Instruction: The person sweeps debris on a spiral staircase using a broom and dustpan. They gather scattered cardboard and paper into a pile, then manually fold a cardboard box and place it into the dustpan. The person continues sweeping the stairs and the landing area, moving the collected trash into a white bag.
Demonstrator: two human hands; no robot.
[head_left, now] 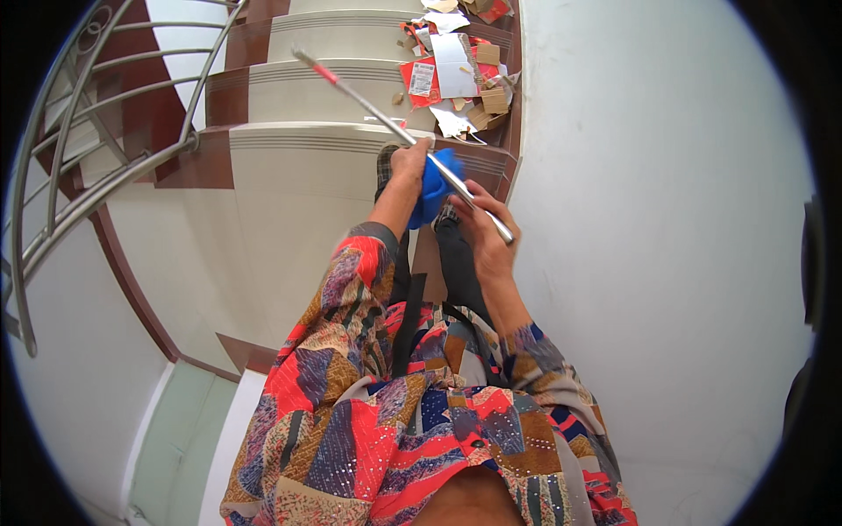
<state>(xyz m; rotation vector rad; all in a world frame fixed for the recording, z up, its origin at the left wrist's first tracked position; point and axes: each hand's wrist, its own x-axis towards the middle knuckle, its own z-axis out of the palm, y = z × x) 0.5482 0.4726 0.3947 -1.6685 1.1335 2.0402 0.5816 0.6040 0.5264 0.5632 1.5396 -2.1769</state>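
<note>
A metal pole (375,110) with a red band near its far end runs slantwise in front of me, from the upper left down to the right. My left hand (409,160) is closed around its middle, together with a bunched blue cloth (435,187) that hangs beside the pole. Nearer the pole's lower right end, my right hand (490,227) grips the shaft with its fingers and thumb. The far tip is blurred and hangs over the stairs, so its kind cannot be told.
Tiled stairs (316,85) lie ahead. Torn cardboard and paper scraps (457,66) are heaped on several steps at the right, against the white wall (644,197). A metal railing (131,167) bends along the left. My feet stand at the stairs' edge.
</note>
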